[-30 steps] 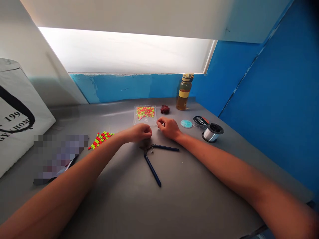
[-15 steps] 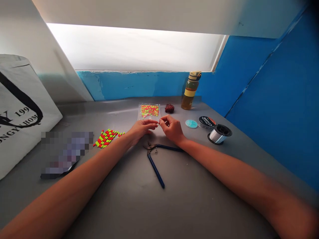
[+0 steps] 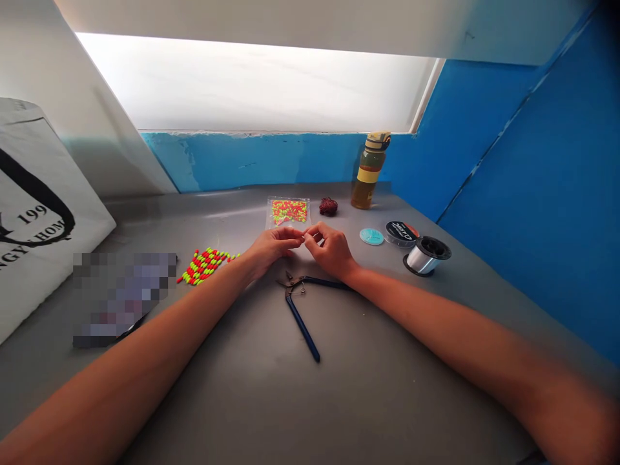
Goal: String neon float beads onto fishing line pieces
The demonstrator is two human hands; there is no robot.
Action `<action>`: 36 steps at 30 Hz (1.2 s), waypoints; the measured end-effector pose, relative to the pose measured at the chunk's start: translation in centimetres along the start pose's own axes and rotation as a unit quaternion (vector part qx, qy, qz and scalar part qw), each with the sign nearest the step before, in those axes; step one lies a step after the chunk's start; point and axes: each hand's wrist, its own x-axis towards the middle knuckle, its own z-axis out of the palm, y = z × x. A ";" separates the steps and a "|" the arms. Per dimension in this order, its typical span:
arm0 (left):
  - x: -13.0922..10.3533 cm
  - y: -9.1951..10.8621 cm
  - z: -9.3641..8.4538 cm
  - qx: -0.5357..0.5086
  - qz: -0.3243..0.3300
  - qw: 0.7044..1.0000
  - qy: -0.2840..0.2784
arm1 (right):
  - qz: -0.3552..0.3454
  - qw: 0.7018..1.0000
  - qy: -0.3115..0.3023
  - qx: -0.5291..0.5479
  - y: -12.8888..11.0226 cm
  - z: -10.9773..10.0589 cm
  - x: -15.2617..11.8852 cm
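My left hand (image 3: pixel 274 249) and my right hand (image 3: pixel 329 249) meet at their fingertips above the grey table. Both are closed in a pinch, and whatever lies between the fingers is too small to make out. To the left, partly behind my left forearm, lies a woven piece of red and yellow-green beads (image 3: pixel 206 266). A clear bag of loose beads in the same colours (image 3: pixel 289 211) rests just beyond my fingers. Nearer to me, a pair of pliers with dark blue handles (image 3: pixel 303 328) lies spread apart, one handle running under my right wrist.
Right of my hands are a spool of clear line (image 3: pixel 423 258), a round black-labelled case (image 3: pixel 402 233) and a turquoise disc (image 3: pixel 371 236). Behind them stand a bottle (image 3: pixel 367 184) and a dark red thread bundle (image 3: pixel 328 206). A blurred packet (image 3: pixel 126 300) and white bag (image 3: pixel 43 194) lie left.
My right fingertips have moved slightly left and now touch those of my left hand. The whole view has shifted a little; the things on the table lie as before.
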 end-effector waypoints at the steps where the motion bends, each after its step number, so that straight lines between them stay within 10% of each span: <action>1: 0.1 0.0 -0.1 -0.007 -0.005 1.000 -0.001 | -0.001 1.000 0.002 0.003 0.0 0.0 0.0; 36: 0.2 0.0 -0.3 0.015 -0.006 0.999 -0.038 | -0.003 1.000 0.011 0.017 -0.1 -0.2 0.0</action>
